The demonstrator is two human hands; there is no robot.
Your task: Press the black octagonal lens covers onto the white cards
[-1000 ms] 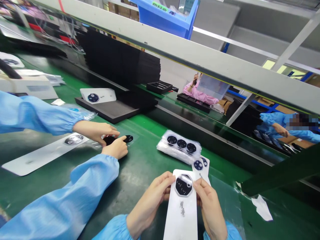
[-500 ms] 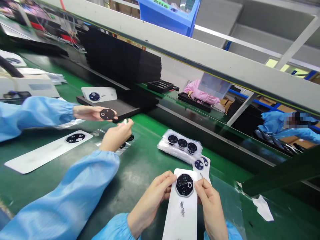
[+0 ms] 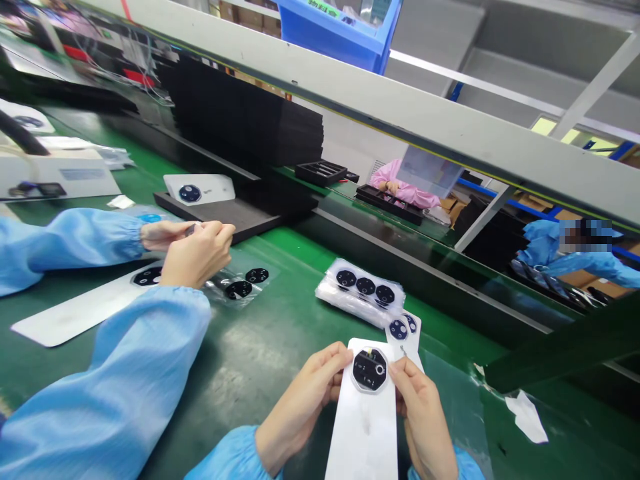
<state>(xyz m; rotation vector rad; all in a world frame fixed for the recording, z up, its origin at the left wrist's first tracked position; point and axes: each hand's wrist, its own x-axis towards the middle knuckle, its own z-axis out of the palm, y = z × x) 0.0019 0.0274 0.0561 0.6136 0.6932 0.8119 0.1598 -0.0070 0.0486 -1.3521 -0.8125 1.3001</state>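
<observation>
In front of me I hold a white phone back cover (image 3: 363, 430) upright, its black octagonal camera piece (image 3: 370, 369) facing me. My left hand (image 3: 305, 403) pinches its left edge with thumb and fingers. On the opposite edge, level with the camera piece, my right hand (image 3: 425, 413) grips in the same way. The cover's lower end runs out of the frame. Just behind it, partly hidden, lies another white cover (image 3: 407, 340) with dark camera circles. A stack of clear plastic sheets (image 3: 357, 303) with round black pieces sits beyond.
To the left, a co-worker's hands (image 3: 195, 250) meet above another white cover (image 3: 65, 313). Black pieces on clear film (image 3: 239, 289) lie beside them. A black tray (image 3: 240, 213) bears a white cover (image 3: 200, 189). A scrap of white paper (image 3: 527, 417) lies right.
The cover in my hands has tilted slightly, and its dark lettering has faded from sight. The co-worker's hands have moved left and come together; the black disc there no longer shows.
</observation>
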